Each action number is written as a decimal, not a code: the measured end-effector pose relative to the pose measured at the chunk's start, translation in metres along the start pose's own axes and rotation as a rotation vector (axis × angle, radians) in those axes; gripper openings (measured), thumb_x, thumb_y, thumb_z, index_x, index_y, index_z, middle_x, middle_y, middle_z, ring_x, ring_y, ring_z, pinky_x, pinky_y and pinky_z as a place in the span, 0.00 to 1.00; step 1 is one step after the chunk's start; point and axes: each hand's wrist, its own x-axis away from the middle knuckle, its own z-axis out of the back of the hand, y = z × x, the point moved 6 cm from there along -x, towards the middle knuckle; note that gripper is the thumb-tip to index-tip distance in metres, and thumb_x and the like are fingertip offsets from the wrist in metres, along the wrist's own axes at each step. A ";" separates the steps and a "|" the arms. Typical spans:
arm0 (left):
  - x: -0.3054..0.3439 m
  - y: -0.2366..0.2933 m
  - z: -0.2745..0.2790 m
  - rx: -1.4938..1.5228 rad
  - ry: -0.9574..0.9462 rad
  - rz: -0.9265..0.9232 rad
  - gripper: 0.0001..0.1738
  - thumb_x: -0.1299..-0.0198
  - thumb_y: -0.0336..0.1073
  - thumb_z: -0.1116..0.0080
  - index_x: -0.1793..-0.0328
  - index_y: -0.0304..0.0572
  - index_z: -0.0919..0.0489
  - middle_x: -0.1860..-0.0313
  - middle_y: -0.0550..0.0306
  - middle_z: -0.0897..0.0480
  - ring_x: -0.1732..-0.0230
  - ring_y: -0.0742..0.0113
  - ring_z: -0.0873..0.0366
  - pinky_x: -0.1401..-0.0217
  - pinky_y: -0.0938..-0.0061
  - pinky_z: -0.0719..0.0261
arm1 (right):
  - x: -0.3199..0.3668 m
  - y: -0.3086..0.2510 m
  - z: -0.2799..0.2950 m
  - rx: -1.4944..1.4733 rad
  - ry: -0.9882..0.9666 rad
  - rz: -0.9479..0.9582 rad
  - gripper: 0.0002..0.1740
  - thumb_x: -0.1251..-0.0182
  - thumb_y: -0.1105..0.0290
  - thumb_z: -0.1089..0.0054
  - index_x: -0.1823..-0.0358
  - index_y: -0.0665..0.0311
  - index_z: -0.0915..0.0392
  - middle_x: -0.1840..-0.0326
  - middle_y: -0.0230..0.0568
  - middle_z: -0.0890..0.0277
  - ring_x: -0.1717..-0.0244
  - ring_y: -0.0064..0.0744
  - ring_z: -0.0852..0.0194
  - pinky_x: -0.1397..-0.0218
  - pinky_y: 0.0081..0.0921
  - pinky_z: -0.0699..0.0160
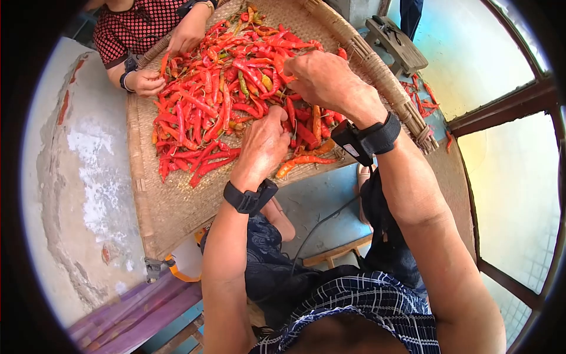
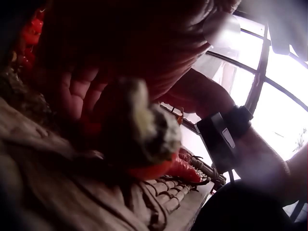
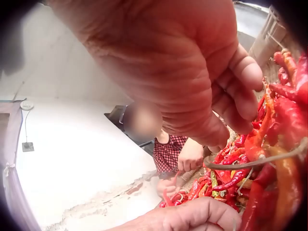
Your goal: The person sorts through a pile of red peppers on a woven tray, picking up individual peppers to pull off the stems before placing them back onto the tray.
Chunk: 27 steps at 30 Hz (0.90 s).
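A large heap of red chili peppers (image 1: 206,100), with some orange and green ones, lies in a woven bamboo tray (image 1: 168,206). My left hand (image 1: 265,141) is curled low over the heap's near side, with peppers right beside its thumb. In the left wrist view, a blurred pepper with a pale stem (image 2: 144,120) overlaps the left palm and fingers; I cannot tell whether they hold it. My right hand (image 1: 330,79) reaches over the far right of the heap, its fingertips beside a red pepper. Its fingers (image 3: 245,72) bend loosely in the right wrist view, the space between them bare.
Across the tray, another person's hands (image 1: 147,81) handle peppers. A small wooden bench (image 1: 398,44) stands beyond the tray's right rim, with more red peppers (image 1: 421,97) on the floor nearby. A rough plaster wall (image 1: 88,159) is at left, framed windows (image 1: 507,194) at right.
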 end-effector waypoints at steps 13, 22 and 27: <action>0.007 -0.056 0.097 0.457 0.328 0.158 0.15 0.40 0.29 0.44 0.47 0.39 0.28 0.63 0.61 0.23 0.63 0.76 0.27 0.59 0.80 0.28 | 0.004 0.014 0.010 0.038 0.019 -0.035 0.09 0.39 0.65 0.41 0.61 0.62 0.23 0.70 0.50 0.22 0.63 0.53 0.22 0.60 0.44 0.22; -0.042 -0.011 0.058 -0.387 0.433 -0.137 0.29 0.45 0.35 0.37 0.37 0.37 0.30 0.37 0.36 0.31 0.38 0.39 0.33 0.35 0.54 0.35 | -0.002 0.017 0.014 0.045 0.027 -0.131 0.11 0.40 0.64 0.40 0.60 0.61 0.21 0.70 0.51 0.21 0.63 0.54 0.22 0.59 0.44 0.22; -0.073 -0.040 0.045 -0.361 0.424 0.072 0.34 0.43 0.48 0.40 0.34 0.38 0.32 0.37 0.33 0.31 0.39 0.36 0.33 0.37 0.52 0.33 | -0.002 0.027 0.023 0.021 0.068 -0.219 0.11 0.41 0.64 0.40 0.61 0.61 0.20 0.68 0.52 0.21 0.63 0.53 0.21 0.59 0.43 0.22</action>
